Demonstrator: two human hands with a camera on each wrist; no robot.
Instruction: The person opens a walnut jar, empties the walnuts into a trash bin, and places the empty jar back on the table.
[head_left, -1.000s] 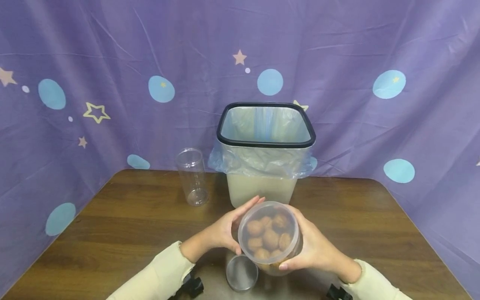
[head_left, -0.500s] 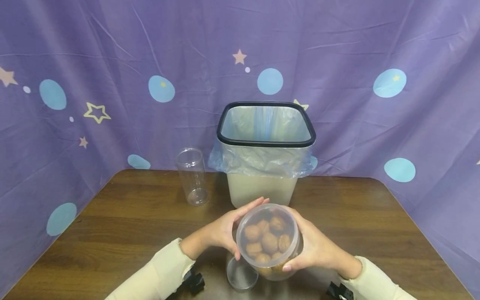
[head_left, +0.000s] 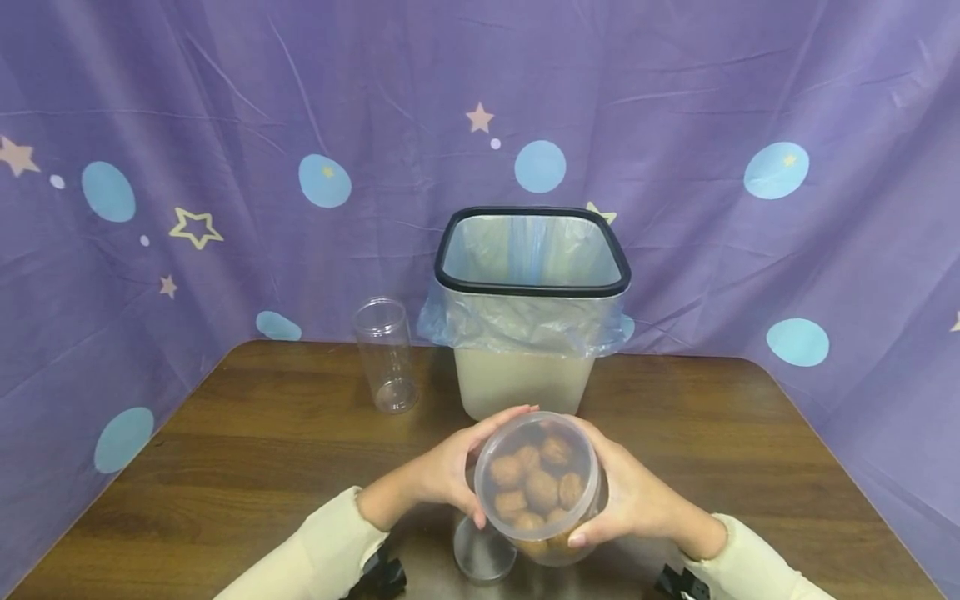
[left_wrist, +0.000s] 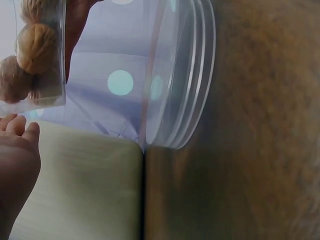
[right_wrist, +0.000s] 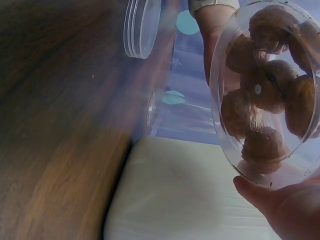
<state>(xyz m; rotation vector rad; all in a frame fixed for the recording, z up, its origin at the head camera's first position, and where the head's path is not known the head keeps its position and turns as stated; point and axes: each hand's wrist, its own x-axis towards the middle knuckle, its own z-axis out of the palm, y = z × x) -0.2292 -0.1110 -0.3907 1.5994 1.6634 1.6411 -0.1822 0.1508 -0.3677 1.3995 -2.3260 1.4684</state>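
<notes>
A clear plastic jar of walnuts [head_left: 553,552] is held above the table between both hands, its frosted round lid [head_left: 537,477] tilted towards the head camera. My left hand [head_left: 448,467] grips it from the left, thumb by the lid's rim and fingers reaching round the far side. From the right, my right hand [head_left: 637,492] grips it, thumb on the near side. The right wrist view shows walnuts [right_wrist: 270,85] through the jar's clear base. Below the left thumb, a shallow clear round plastic piece with ridged sides [left_wrist: 187,85] sits on the table, partly covered in the head view.
A pale bin [head_left: 521,379] with a black rim and blue plastic liner stands behind the hands. To its left is a tall clear plastic jar [head_left: 386,358]. A purple patterned curtain [head_left: 375,108] hangs beyond the brown wooden table [head_left: 247,467].
Both hands and the jar of walnuts have come slightly lower, towards the person. Their grip looks the same. The bin and tall clear jar have stayed in place.
</notes>
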